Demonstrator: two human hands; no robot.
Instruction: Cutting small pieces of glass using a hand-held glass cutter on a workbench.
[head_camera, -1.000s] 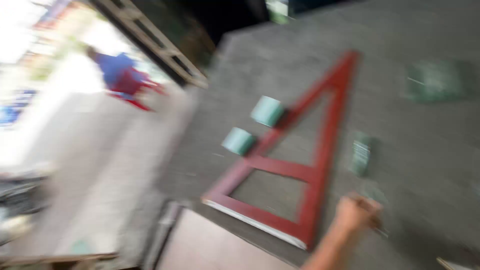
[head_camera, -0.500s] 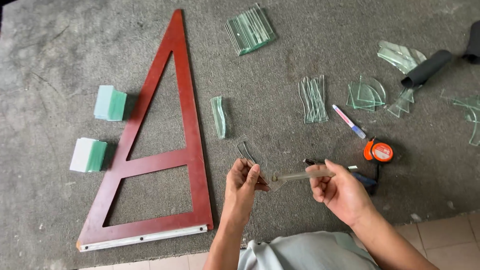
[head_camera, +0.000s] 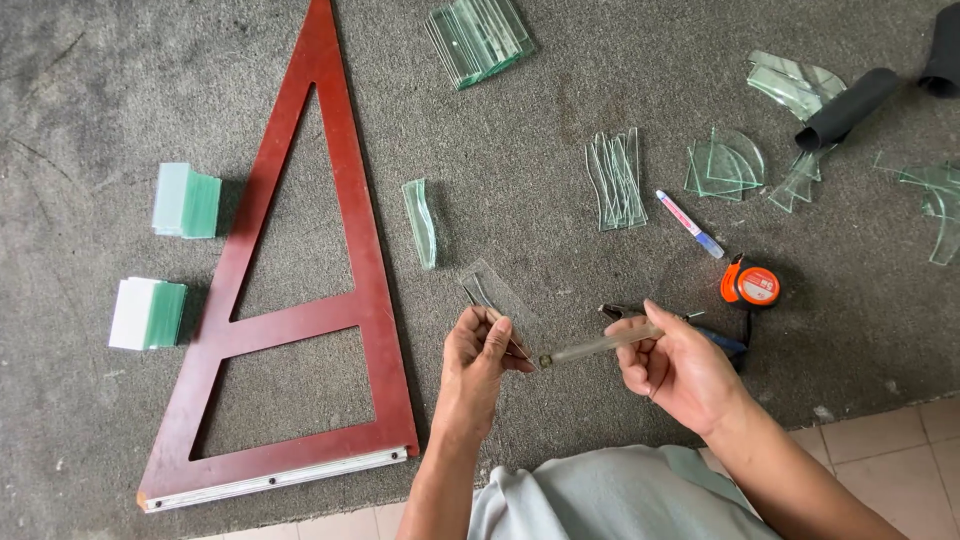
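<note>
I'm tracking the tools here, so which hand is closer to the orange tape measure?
Right. The right hand sits just below and left of the orange tape measure, holding a glass cutter. The left hand is farther left, pinching a small glass strip.

Soft, even daylight is filling a sharp, blur-free view, casting only faint shadows beside the stacked glass blocks (head_camera: 186, 201) and the red wooden triangle (head_camera: 300, 300), while pale glints are showing on the scattered curved glass pieces (head_camera: 725, 165).

A red wooden triangle frame (head_camera: 300, 300), 2 glass stacks (head_camera: 187, 201) and an orange tape measure (head_camera: 750, 284).
</note>
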